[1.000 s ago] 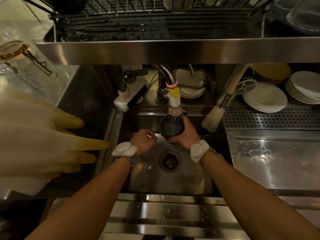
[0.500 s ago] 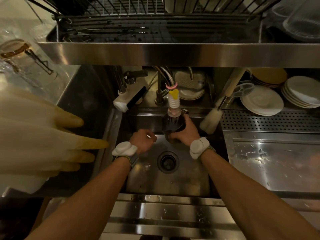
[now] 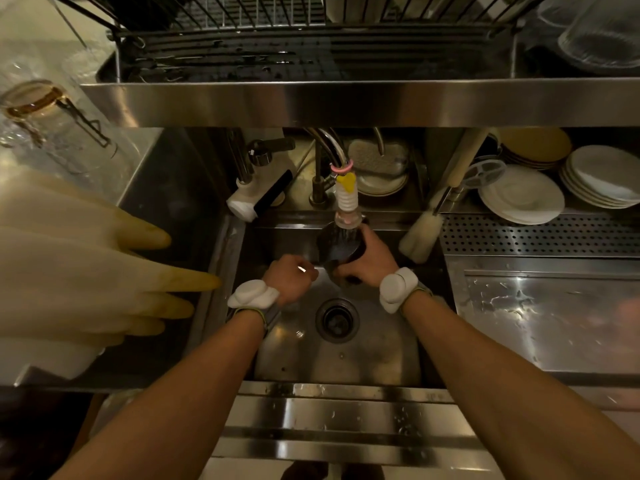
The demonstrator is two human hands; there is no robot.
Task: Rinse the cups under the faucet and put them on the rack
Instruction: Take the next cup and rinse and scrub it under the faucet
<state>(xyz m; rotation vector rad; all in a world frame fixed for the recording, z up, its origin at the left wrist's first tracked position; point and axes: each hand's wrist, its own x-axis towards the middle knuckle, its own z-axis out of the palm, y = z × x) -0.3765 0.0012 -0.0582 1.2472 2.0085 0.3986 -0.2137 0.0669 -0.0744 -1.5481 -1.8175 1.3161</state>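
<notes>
No legible text (labels, brands, numbers) anywhere.

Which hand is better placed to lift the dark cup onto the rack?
The right hand: it grips the dark cup under the faucet, below the rack. The left hand is curled beside it, not around the cup.

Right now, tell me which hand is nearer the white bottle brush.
Right. The right hand, holding the cup, sits just left of the brush; the left hand is farther left, past the cup.
</notes>
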